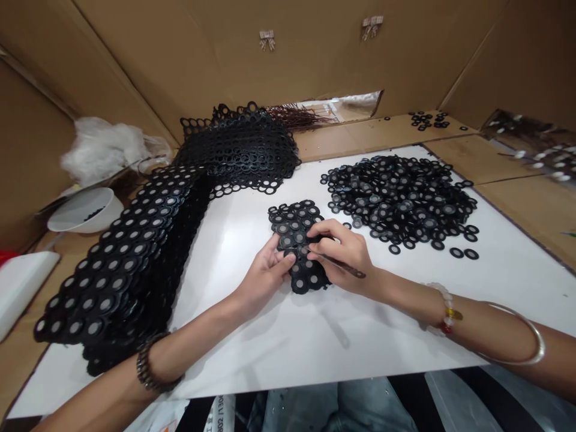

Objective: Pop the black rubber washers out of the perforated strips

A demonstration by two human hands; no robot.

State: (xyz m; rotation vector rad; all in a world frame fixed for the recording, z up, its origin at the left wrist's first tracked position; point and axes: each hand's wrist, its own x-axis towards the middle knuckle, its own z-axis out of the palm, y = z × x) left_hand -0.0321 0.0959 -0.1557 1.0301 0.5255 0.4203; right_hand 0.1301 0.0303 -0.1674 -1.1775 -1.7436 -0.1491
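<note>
A small panel of joined black rings with grey centres point(299, 238) is held just above the white board. My left hand point(269, 268) grips its left edge between thumb and fingers. Over the panel's right side is my right hand point(344, 255), closed around a slim brown tool point(344, 266), possibly tweezers. The tool's tip meets the panel, but fingers partly hide that spot. To the right lies a heap of loose black rings point(400, 198), several of them scattered at its edge.
A tall stack of ring panels point(121, 264) stands at the left. Behind it lies a pile of open black ring mesh point(238, 150). A white bowl point(87, 210) and clear plastic wrap point(105, 150) sit at far left. Cardboard walls point(216, 48) enclose the white board point(270, 354).
</note>
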